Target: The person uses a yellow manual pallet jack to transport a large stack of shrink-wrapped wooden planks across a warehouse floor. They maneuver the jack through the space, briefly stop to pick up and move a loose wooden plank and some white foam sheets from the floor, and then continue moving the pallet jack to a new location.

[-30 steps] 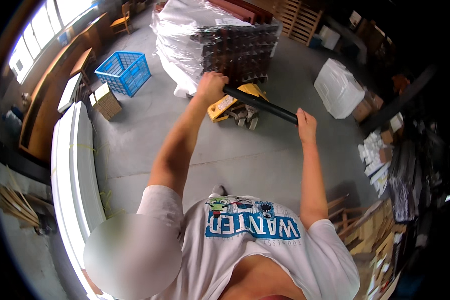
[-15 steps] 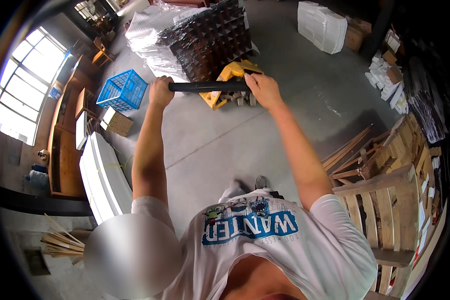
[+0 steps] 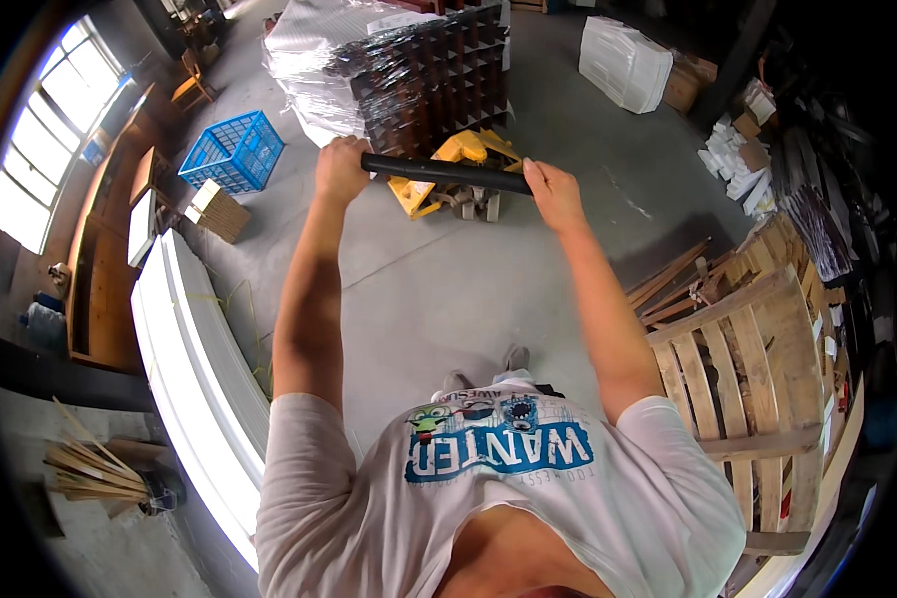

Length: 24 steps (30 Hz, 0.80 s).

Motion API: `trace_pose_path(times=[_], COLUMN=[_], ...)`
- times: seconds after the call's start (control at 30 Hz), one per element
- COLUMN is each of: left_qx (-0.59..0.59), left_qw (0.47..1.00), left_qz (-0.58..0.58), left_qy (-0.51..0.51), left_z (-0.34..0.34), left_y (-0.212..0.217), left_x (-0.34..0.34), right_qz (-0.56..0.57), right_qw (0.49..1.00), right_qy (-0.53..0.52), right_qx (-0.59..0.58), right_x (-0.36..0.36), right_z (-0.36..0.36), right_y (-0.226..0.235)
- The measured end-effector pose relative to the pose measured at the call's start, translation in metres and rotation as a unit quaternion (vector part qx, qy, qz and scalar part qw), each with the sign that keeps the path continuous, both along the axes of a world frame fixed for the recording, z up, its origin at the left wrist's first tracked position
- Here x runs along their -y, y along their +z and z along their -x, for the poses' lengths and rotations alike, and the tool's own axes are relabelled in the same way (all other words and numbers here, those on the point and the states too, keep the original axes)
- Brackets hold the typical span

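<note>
Both my arms stretch forward to the black handle bar (image 3: pixel 447 173) of a yellow pallet jack (image 3: pixel 461 149). My left hand (image 3: pixel 342 171) is closed round the bar's left end, and my right hand (image 3: pixel 556 195) grips its right end. The bar slants, its right end a little nearer to me. Just beyond the jack stands a tall load (image 3: pixel 424 85) of dark brown slatted pieces, wrapped in clear film with pale sheeting on its left side. The jack's forks do not show, and the bar partly covers its body.
On the left are a blue plastic crate (image 3: pixel 233 151), a small stack of boards (image 3: pixel 218 211) and long white panels (image 3: pixel 191 329). Wooden pallets (image 3: pixel 747 384) and loose timber (image 3: pixel 673 271) lie at the right. Farther off sits a wrapped white bundle (image 3: pixel 625 64).
The handle bar has turned, its left end farther off and its right end nearer, and both hands have shifted rightward with it. My feet have changed position. The surroundings have shifted slightly in view.
</note>
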<state>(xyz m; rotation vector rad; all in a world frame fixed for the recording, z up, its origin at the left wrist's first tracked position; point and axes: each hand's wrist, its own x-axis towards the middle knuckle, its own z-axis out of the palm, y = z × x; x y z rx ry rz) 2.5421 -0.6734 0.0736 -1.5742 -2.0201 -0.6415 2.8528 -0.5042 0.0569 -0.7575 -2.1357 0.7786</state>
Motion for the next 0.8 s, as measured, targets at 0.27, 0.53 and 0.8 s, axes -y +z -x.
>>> trace_pose_path(times=[0.27,0.53,0.8], left_qx=[0.028,-0.003,0.023], left_qw=[0.999,0.997,0.998], left_qz=[-0.003,-0.038,-0.046], left_qy=[0.044,0.064,0.048], left_z=[-0.084,-0.141,-0.071], left_y=[-0.002,0.001,0.074], left_x=[0.085,0.143,0.100], right_qz=[-0.008,-0.073,-0.219], right_qw=[1.000,0.991,0.954], right_qy=[0.027,0.076,0.045], right_qx=[-0.011,-0.081,-0.198], right_x=[0.072,0.121,0.070], right_z=[-0.068,-0.117,-0.051], right_y=[0.001,0.001,0.070])
